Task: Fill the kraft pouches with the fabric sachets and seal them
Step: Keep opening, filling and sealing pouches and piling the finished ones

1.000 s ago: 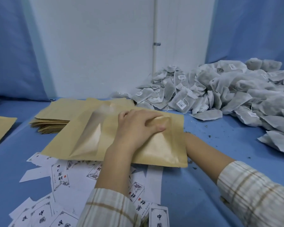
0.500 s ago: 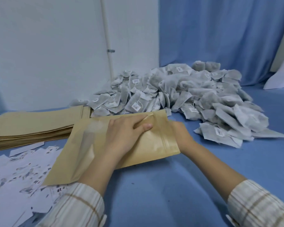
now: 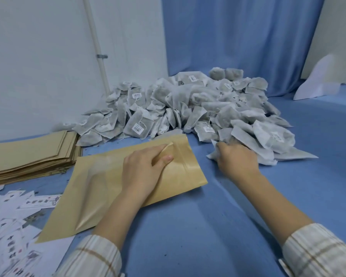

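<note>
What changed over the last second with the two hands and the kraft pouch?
The right hand left the pouch's mouth end and reached right to the pile of fabric sachets, where its fingers now close on a sachet at the pile's near edge. The camera view also swung right. Unchanged: the left hand lies on the kraft pouch, which lies flat on the blue surface beside the stack of empty pouches.

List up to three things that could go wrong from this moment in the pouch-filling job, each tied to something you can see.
1. The left hand holds the kraft pouch mouth open with the thumb only; it could slip shut before the sachet arrives.
2. The right hand grips a sachet at the foot of the sachet pile; pulling may drag neighbours down.
3. Dark crumbs on the blue cloth might get swept into the pouch.
</note>
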`<state>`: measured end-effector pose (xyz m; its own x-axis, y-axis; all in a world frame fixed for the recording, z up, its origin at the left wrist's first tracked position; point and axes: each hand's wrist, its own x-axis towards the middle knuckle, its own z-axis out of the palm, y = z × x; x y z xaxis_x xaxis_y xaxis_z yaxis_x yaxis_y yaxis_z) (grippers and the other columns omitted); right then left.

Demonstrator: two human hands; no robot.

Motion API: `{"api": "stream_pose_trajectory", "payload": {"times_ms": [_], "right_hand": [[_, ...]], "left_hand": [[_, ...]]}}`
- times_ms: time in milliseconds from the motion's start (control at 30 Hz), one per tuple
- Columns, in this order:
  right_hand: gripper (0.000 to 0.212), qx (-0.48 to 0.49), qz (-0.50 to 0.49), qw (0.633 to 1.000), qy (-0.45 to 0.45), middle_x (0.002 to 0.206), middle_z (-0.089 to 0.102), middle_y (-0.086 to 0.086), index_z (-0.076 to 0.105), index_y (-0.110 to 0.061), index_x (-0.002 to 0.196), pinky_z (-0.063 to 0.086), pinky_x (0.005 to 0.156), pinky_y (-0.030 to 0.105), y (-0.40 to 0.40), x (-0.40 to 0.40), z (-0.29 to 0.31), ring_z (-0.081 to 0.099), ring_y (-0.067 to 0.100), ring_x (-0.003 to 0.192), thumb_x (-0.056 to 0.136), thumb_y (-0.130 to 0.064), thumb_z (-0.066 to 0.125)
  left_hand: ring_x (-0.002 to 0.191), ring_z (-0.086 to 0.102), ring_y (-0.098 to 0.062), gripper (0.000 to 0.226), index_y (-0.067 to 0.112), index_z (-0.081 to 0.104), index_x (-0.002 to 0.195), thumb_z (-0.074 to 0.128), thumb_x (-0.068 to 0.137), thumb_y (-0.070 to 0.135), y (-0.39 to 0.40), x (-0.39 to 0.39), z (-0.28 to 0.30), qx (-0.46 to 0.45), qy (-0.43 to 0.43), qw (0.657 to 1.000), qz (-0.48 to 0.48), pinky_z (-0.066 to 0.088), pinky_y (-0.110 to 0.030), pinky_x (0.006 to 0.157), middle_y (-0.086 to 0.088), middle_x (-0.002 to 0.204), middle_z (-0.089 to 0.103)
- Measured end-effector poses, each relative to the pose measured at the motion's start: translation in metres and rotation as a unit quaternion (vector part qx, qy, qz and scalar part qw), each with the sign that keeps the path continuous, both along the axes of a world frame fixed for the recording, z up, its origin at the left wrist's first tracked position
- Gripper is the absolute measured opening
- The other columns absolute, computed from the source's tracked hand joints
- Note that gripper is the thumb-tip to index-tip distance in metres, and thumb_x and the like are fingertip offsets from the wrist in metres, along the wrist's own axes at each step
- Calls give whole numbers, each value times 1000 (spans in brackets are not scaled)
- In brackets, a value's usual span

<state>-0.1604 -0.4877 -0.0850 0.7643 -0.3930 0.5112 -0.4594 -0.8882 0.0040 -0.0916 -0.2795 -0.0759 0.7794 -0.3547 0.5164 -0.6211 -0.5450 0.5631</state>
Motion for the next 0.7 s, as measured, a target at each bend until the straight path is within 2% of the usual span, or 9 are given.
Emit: {"api": "stream_pose_trajectory", "payload": {"times_ms": [67,167,267,300,333,400,567,633,700], "right_hand": [[27,78,62,978,-182,92,66,7,57,-13,117,34,62,28,10,0,5,60,27,85,92,-20,49],[25,334,95,853,-390,88,58,-8,58,-21,113,33,66,16,23,1,11,50,10,77,89,-23,56],[24,610,88,662,-426,104,57,1,50,-20,106,48,66,18,26,3,8,56,10,80,86,-24,61],[25,668,96,606,-421,106,57,8,49,-14,106,54,73,26,26,5,6,58,15,82,86,-21,62],[26,702,105,571,-412,107,56,13,49,-8,107,55,80,36,28,7,4,59,20,84,86,-18,62],[24,729,122,540,-402,100,56,15,49,-6,105,53,82,40,33,11,2,58,21,83,87,-14,61],[18,725,113,473,-489,94,57,7,48,-9,98,53,62,25,35,13,6,61,10,67,87,-14,62],[14,722,143,510,-446,90,57,5,50,-13,90,50,57,22,40,14,7,59,10,66,86,-12,63],[6,724,220,579,-304,80,62,3,59,-14,86,46,49,18,51,14,9,58,8,58,85,-10,64]], "left_hand": [[104,58,-20,33,35,66,117,62,86,43,0,0,-1,-14,-4,1000,-1,40,-37,95,8,111,69],[101,58,-20,32,34,67,116,62,86,44,4,2,-1,-45,-9,999,5,41,-36,93,7,108,70],[106,57,-18,31,36,66,116,63,86,42,7,4,0,-73,-6,997,6,39,-39,98,8,111,69],[107,57,-18,31,35,66,116,63,86,42,8,4,0,-78,-7,997,7,38,-40,99,7,112,69],[108,57,-18,32,34,66,116,63,86,41,9,5,0,-80,-9,997,9,38,-41,99,7,112,69],[107,57,-20,31,31,67,115,63,86,41,10,7,1,-80,-11,997,16,39,-42,98,6,110,70],[107,58,-20,31,30,69,114,63,86,41,15,11,1,-85,-17,996,31,39,-40,98,5,110,70],[109,57,-19,31,30,68,114,64,85,41,14,10,2,-91,-12,996,22,38,-42,100,6,111,69],[107,57,-17,31,32,68,114,65,85,41,9,5,3,-94,-15,995,-2,38,-43,100,8,110,69]]}}
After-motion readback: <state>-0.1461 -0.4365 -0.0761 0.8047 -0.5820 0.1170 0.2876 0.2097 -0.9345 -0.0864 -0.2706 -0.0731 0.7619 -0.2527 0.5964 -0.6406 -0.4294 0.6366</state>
